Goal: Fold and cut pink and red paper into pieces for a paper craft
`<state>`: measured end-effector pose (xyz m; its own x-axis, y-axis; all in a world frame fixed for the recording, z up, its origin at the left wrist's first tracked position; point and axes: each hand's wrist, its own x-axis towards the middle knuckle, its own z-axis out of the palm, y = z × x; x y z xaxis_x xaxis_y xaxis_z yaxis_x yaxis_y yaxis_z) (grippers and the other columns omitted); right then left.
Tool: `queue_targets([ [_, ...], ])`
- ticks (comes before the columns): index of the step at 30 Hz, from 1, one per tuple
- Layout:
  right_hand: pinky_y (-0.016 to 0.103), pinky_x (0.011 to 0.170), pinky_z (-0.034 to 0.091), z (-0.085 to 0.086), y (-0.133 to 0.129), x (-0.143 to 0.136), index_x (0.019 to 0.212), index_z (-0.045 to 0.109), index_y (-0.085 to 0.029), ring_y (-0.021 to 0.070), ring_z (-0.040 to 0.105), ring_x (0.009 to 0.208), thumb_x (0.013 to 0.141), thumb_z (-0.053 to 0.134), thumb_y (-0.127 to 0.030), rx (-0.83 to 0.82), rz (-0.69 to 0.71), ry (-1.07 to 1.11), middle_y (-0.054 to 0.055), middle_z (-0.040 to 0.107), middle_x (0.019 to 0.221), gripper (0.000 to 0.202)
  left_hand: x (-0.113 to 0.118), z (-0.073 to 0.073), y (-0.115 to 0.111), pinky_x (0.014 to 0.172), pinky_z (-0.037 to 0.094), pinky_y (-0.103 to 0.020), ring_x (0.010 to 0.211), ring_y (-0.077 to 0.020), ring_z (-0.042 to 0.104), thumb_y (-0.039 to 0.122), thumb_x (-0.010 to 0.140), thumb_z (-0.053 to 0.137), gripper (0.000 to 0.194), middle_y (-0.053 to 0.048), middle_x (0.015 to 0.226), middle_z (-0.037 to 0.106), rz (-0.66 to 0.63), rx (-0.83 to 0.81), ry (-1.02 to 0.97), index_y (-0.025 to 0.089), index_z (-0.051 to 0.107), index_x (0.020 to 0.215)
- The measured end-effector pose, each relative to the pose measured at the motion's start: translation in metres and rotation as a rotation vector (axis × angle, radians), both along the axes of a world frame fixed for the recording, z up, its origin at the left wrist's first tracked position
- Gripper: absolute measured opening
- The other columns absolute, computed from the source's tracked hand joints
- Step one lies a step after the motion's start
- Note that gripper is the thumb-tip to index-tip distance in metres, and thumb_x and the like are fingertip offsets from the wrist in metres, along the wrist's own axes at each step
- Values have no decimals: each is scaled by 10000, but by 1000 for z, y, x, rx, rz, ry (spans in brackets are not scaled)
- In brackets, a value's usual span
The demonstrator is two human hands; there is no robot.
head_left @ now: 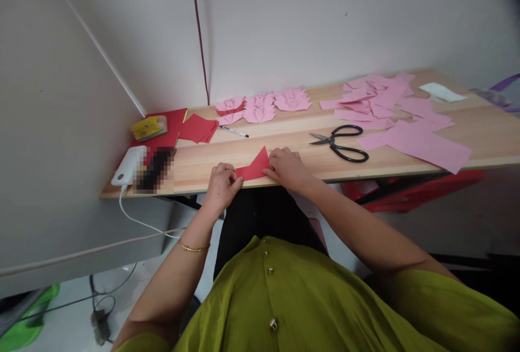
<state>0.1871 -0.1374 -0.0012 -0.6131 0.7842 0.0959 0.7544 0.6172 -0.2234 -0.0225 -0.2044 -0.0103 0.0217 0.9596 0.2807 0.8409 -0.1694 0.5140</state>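
A folded piece of red paper [255,168] lies at the front edge of the wooden table, one corner pointing up and away from me. My left hand [223,183] pinches its left end between thumb and fingers. On its right end, my right hand [286,168] is closed with the thumb pressed against the paper. To the right rest black-handled scissors [333,141], blades a little apart and aimed left. A pen [234,131] lies behind the red paper. Several cut-out pink paper shapes [260,108] with jagged edges sit along the wall.
Pink paper scraps [377,100] and a larger pink sheet [430,146] cover the right side. Red paper squares [197,128], a yellow packet [149,128] and a white power bank [130,165] with a cable are at left. A white paper piece [442,92] lies far right.
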Motion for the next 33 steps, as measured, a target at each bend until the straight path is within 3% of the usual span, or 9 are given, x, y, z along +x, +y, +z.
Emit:
queue_targets([
  [5,404,754,392,0,-1,0,862,644,-159,298,488,978,889,514,-405,23,7,-17,147,568,1050,279,1,-3,-1,831,423,-387,874,-212,508,201,756,620,175,-58,874,565,7,55,14,190,508,622],
  [8,399,744,388,0,-2,1,860,622,-160,296,489,977,893,507,-395,33,12,-11,137,566,1061,263,2,-2,-3,823,425,-394,880,-226,505,199,756,628,93,-73,900,556,33,81,43,180,563,819],
  [11,379,742,380,-2,-3,1,892,589,-163,281,494,970,883,526,-380,30,-1,24,131,565,1071,226,5,0,-6,855,407,-420,987,-267,468,199,773,614,419,-124,1060,519,56,147,145,168,515,1179],
  [13,361,744,374,-4,-3,1,944,561,-165,267,498,961,867,551,-364,22,-27,70,127,566,1071,213,7,0,-7,855,389,-415,1000,-267,457,161,812,547,461,-121,1085,521,-30,157,250,211,494,1267],
  [19,359,763,362,-5,-3,1,1049,524,-180,264,497,972,850,557,-310,-3,-60,149,115,563,1083,239,7,0,-4,732,361,-367,861,-223,471,108,869,426,414,-68,929,569,-345,85,445,328,628,1155],
  [22,357,778,361,-3,-7,4,1077,542,-183,255,493,985,858,525,-238,-7,-49,177,119,549,1133,227,5,0,-3,715,350,-365,843,-218,460,127,884,421,394,-64,914,562,-359,83,476,336,641,1137],
  [26,388,854,318,-3,-19,5,1155,565,-215,269,440,1079,889,450,-166,161,-25,214,109,514,1271,293,4,-1,-2,720,347,-365,848,-219,450,129,883,428,402,-63,927,556,-355,87,458,347,632,1153],
  [30,399,884,279,-4,-35,3,1092,617,-198,253,461,1045,917,406,-168,163,156,124,105,601,1176,275,4,-3,-2,740,354,-372,869,-221,461,122,873,443,417,-59,933,566,-359,90,461,362,624,1162],
  [33,414,922,251,-4,-42,4,1098,625,-189,240,494,1024,944,376,-203,141,145,107,95,636,1127,294,2,-5,-5,765,378,-376,902,-221,487,103,866,435,424,-62,977,588,-354,100,439,342,625,1161],
])
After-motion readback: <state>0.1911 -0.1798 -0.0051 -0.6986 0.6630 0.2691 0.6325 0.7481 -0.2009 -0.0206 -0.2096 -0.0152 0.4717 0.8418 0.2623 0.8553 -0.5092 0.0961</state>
